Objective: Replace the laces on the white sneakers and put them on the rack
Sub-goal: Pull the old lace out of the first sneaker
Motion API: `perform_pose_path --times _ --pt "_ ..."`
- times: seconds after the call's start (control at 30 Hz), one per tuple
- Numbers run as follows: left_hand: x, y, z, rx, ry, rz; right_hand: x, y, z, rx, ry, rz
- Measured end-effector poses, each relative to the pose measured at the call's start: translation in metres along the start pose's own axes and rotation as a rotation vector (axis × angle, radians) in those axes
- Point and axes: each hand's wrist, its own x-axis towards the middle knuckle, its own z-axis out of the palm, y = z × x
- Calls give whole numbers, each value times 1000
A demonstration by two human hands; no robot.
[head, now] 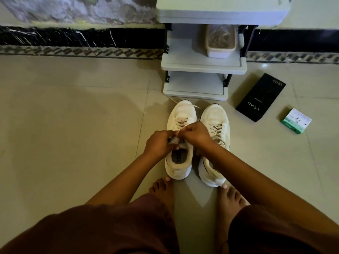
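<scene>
Directly in front of the rack (200,63), on the floor, both hands—left hand (159,143), right hand (196,133)—each keep a pinching grip on lace ends above the left sneaker (180,143), beside the right sneaker (214,143); uneven pull could loosen the knot.

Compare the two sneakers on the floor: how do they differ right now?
The left sneaker has both hands at its upper laces: left hand and right hand pinch the lace there. The right sneaker is untouched. One lace end trails past the left sneaker's toe toward the rack; none shows from the right sneaker. Both are white, laced, side by side, toes toward the rack.
</scene>
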Motion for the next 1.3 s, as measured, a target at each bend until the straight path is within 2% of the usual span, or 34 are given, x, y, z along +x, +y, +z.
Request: perform_pose_path --times 0.03,0.07,0.1,0.13,0.23,0.3,0.37,0.43,0.47,0.5,0.53,0.6,0.63,0.67,0.7,0.73,0.8,0.87,0.97,1.03,1.17,1.23,1.3 --pt "0 0 0 -9 1 0 -3 0 -1 266 -40 101" --pt "0 0 0 -4 0 3 -7 1 -1 421 -85 145" --pt "1 1 0 14 -3 6 -10 4 -2 458 -125 129" --pt "1 2 0 35 -9 5 -11 8 -2 367 -136 49" --pt "1 5 1 77 -28 3 -1 25 -10 -527 12 -354" --pt "1 5 0 55 -33 -7 -2 24 -14 -922 123 -568" --pt "1 5 0 31 -36 -23 -8 23 -9 -1031 249 -777" --pt "1 5 1 23 -32 -33 -11 20 -4 -1076 336 -835" --pt "1 5 2 30 -26 -37 -10 17 -3 -1041 310 -781" --pt "0 5 3 39 -18 -41 -9 13 -2 -878 245 -655" --pt "1 5 3 39 -9 -45 -9 9 -2 -595 178 -469" --pt "1 3 3 15 0 -53 -10 4 1 154 17 -94" --pt "1 2 3 12 0 -55 -12 6 3 404 -5 14" --pt "1 2 3 24 -2 -52 -14 10 5 502 -21 63" --pt "1 3 3 41 -5 -48 -14 13 5 447 -18 36" --pt "1 3 4 49 -5 -48 -11 19 2 267 4 -61" --pt "2 3 4 39 -3 -56 -5 29 -7 -270 62 -282" --pt "2 3 4 38 -3 -53 0 31 -15 -675 101 -421" --pt "1 4 5 37 -6 -50 -7 24 -7 -1075 290 -629" --pt "0 5 5 53 -5 -65 -10 20 -2 -1196 362 -754" --pt "0 4 4 35 -13 -76 -9 14 -4 -1298 357 -908" --pt "-1 3 4 14 -12 -73 -8 11 -3 -1310 321 -827" --pt "-2 2 4 6 -3 -63 -3 7 -5 -989 158 -551"
